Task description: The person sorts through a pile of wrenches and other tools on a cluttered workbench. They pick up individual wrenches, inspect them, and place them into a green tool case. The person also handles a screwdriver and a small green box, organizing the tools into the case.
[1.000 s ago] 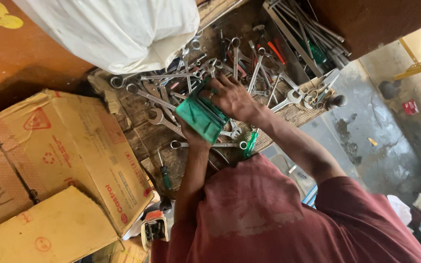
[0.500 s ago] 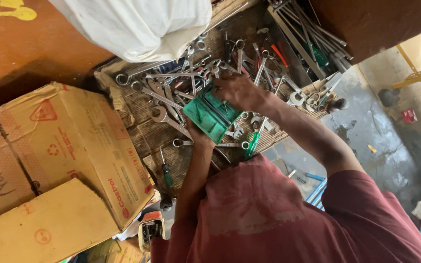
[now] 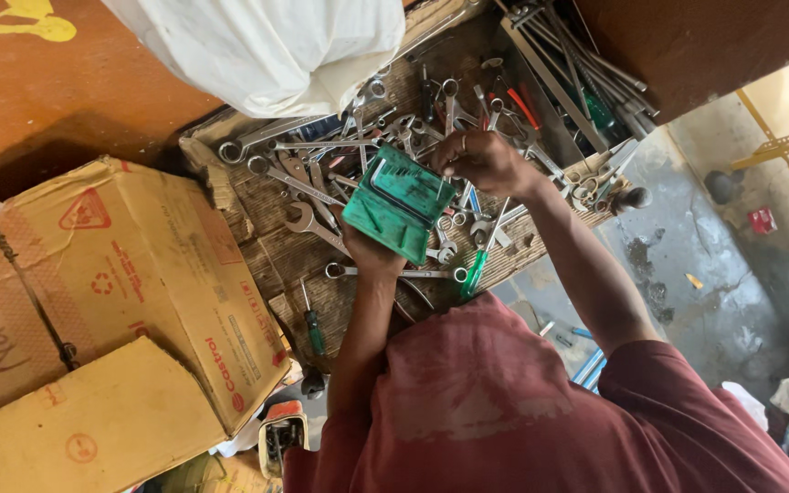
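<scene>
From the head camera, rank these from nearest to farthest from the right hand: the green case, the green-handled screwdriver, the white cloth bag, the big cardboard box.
1. Green case, just beside the right hand, held by the left hand.
2. Green-handled screwdriver, below the hand.
3. White cloth bag, up and to the left.
4. Big cardboard box, far left.

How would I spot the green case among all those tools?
Find the wooden tray heaped with steel wrenches, just right of the cardboard boxes. Above its middle, the left hand holds up the green case while the right hand touches its upper edge. It is the only flat, rectangular green thing; everything around it is long, thin metal.
</scene>
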`<state>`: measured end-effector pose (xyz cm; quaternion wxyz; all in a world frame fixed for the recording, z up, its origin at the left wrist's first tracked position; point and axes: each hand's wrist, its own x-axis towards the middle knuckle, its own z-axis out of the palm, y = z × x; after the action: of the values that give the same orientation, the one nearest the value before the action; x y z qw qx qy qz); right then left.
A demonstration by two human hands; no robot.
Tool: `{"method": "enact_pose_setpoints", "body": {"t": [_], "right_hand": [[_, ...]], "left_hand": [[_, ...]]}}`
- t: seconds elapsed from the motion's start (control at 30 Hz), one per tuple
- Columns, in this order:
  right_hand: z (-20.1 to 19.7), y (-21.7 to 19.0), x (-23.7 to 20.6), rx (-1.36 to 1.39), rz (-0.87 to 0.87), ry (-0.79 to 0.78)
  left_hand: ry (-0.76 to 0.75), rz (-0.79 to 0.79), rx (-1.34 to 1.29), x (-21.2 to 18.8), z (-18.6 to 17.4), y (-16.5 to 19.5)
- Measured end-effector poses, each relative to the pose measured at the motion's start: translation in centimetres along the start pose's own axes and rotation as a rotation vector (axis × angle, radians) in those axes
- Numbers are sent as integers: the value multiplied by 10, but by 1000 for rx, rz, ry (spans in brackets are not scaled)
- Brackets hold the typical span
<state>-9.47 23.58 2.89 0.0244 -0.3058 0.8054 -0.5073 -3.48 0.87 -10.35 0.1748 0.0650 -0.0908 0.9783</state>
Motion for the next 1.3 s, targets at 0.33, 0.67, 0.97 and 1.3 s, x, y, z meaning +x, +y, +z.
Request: {"method": "enact_pose_setpoints", "body": {"t": [0.33,0.67,0.97,1.3], "right_hand": [[11,1,-1,316,201,56],[61,-46,-16,98,-50,-88],[82,-53,-41,104,298,-68],[43,-50,-39,-112,241,271]], "left_hand": [[64,-143,167,1,32,1],[13,-94,72,4,12,-2],[67,-174,250,0,29,8],[304,-119,787,-6,40,13]]}}
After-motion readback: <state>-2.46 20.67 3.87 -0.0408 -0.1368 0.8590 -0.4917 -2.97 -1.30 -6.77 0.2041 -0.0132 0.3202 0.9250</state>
